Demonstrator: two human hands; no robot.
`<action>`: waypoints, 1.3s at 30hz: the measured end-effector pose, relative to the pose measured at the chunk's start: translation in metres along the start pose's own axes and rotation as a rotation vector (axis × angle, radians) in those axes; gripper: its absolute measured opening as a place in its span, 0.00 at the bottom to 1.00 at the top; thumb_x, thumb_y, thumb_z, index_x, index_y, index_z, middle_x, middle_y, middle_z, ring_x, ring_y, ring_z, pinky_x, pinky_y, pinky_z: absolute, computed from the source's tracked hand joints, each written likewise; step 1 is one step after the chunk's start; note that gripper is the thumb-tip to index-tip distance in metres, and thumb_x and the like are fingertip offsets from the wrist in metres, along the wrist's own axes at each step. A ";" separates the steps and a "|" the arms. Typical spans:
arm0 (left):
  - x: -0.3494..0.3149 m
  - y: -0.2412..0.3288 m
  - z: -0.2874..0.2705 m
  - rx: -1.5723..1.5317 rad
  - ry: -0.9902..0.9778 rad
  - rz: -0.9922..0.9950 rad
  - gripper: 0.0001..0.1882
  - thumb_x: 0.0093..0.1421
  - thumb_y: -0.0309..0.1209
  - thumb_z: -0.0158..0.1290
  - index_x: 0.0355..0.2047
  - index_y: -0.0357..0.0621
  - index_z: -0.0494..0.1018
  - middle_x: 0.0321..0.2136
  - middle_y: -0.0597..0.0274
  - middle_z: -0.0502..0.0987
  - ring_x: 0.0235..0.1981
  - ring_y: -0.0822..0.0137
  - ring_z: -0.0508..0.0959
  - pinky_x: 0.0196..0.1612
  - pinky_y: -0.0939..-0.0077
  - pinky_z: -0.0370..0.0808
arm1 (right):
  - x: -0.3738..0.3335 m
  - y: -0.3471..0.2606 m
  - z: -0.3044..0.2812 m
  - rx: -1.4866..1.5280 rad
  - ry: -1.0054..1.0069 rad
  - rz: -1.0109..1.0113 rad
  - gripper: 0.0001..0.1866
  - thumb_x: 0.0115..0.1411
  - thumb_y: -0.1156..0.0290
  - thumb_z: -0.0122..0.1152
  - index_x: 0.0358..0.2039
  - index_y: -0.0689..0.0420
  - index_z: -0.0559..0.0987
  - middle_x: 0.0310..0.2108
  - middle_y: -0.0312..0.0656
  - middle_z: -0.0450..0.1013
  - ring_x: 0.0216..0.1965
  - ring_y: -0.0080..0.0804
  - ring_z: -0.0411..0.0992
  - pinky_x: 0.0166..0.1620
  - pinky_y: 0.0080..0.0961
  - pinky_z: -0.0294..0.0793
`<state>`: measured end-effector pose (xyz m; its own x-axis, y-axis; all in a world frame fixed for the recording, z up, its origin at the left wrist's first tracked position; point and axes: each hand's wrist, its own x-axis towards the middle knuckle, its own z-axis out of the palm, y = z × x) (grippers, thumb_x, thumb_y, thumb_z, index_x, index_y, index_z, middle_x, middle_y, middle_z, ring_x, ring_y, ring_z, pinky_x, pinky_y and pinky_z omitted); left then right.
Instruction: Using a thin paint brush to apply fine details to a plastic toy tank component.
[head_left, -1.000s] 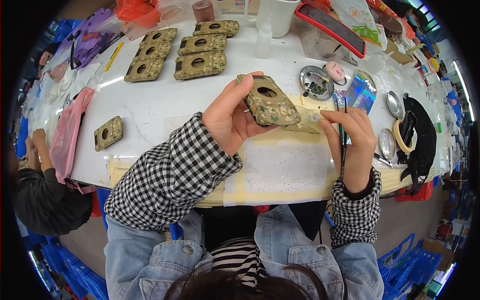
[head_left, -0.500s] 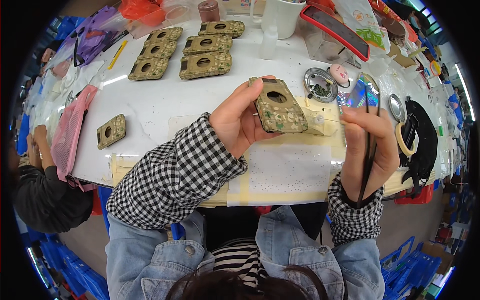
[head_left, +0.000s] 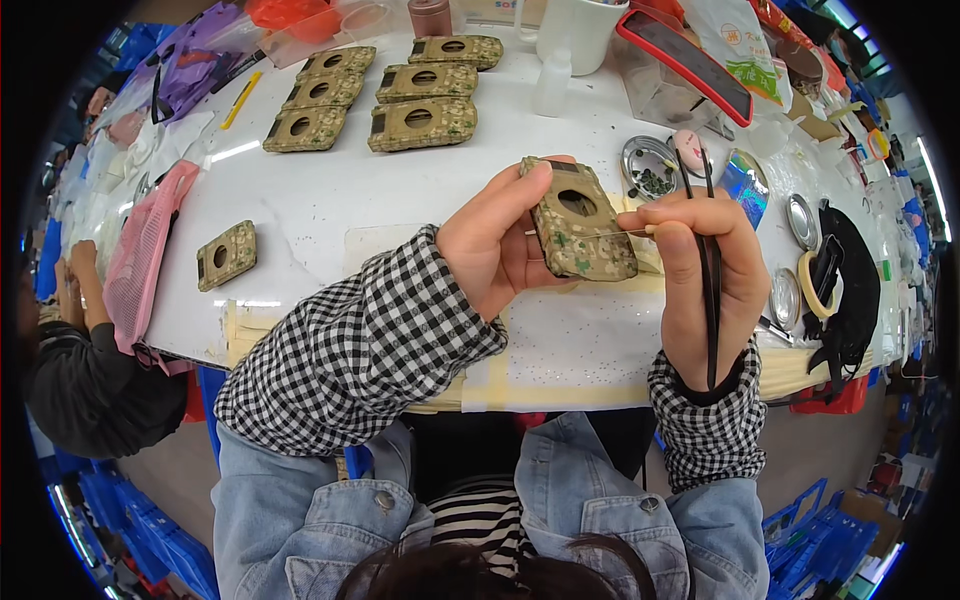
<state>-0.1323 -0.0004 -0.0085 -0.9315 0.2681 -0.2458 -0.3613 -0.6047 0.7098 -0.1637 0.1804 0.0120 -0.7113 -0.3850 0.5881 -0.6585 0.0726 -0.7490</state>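
Note:
My left hand (head_left: 490, 245) is closed round the edge of a camouflage-painted model tank hull (head_left: 592, 248), which is tilted and has a round hole in its top. Thumb and forefinger of my right hand (head_left: 715, 260) pinch a thin, pale, needle-like rod (head_left: 622, 233), its length crossing the hull below the hole. Whether its tip touches the surface is too fine to tell. Black tweezers (head_left: 711, 300) are tucked between that same hand's fingers, points upward. Beyond it lies a round metal dish (head_left: 629, 160) holding small dark green pieces.
Several matching hulls (head_left: 422, 122) stand in two columns at the back, and a single hull (head_left: 227, 256) lies at the left. A white bottle (head_left: 553, 82), a red-cased phone (head_left: 685, 65) and a pink mesh bag (head_left: 150, 255) surround the work area. Another person's sleeve (head_left: 90, 385) shows at far left.
My right hand has moved left toward the hull, bringing the thin rod across its top. The tweezers in that hand now show both prongs spread. The left hand still holds the hull.

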 end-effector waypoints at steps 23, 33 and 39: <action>0.003 -0.003 -0.003 -0.054 -0.043 0.031 0.27 0.65 0.46 0.40 0.57 0.43 0.54 0.47 0.51 0.69 0.45 0.59 0.76 0.48 0.60 0.75 | 0.001 0.000 0.001 -0.019 0.012 -0.001 0.03 0.60 0.77 0.55 0.34 0.62 0.74 0.28 0.38 0.72 0.27 0.19 0.65 0.33 0.15 0.65; 0.000 0.000 0.001 0.010 0.015 0.002 0.25 0.67 0.46 0.33 0.58 0.44 0.56 0.49 0.53 0.70 0.49 0.60 0.74 0.51 0.61 0.74 | 0.000 -0.003 0.002 0.090 0.045 0.095 0.04 0.61 0.76 0.52 0.34 0.64 0.73 0.29 0.39 0.73 0.31 0.21 0.70 0.38 0.17 0.68; 0.002 0.000 -0.001 -0.007 0.027 0.022 0.25 0.67 0.45 0.33 0.58 0.43 0.57 0.50 0.47 0.70 0.50 0.58 0.73 0.51 0.63 0.74 | -0.002 -0.004 -0.013 0.033 0.181 0.066 0.06 0.63 0.75 0.49 0.34 0.65 0.72 0.31 0.40 0.73 0.32 0.23 0.71 0.40 0.18 0.70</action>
<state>-0.1344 -0.0001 -0.0095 -0.9401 0.2342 -0.2475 -0.3405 -0.6157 0.7106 -0.1633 0.1926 0.0175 -0.7869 -0.2086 0.5807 -0.6030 0.0606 -0.7954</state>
